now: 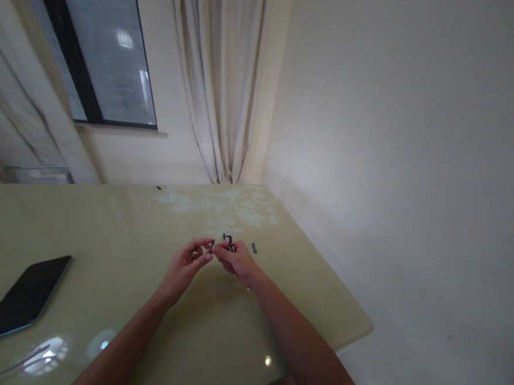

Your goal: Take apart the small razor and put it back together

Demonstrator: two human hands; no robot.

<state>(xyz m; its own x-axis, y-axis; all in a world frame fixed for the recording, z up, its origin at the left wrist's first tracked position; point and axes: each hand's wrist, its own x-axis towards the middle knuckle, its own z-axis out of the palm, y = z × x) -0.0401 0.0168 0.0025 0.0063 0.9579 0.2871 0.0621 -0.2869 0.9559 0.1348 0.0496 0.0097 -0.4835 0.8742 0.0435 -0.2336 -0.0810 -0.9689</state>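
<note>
Over the table my left hand (189,263) pinches a small dark piece (211,247) between thumb and fingertips; its kind is too small to make out. My right hand (238,261) is closed beside it, with fingertips almost meeting the left ones at that piece. A small black and metallic part (230,241) shows above the right hand's fingers, and it seems to be held there, though the fingers hide its lower end. To the right of this hand a short dark bar (254,247) lies apart on the tabletop.
The glossy pale table (116,247) carries a dark tablet (23,299) at the left and a tiny black piece (159,187) near its far edge. A wall (395,167) borders the right side. Curtains (229,85) and a window (104,47) stand behind.
</note>
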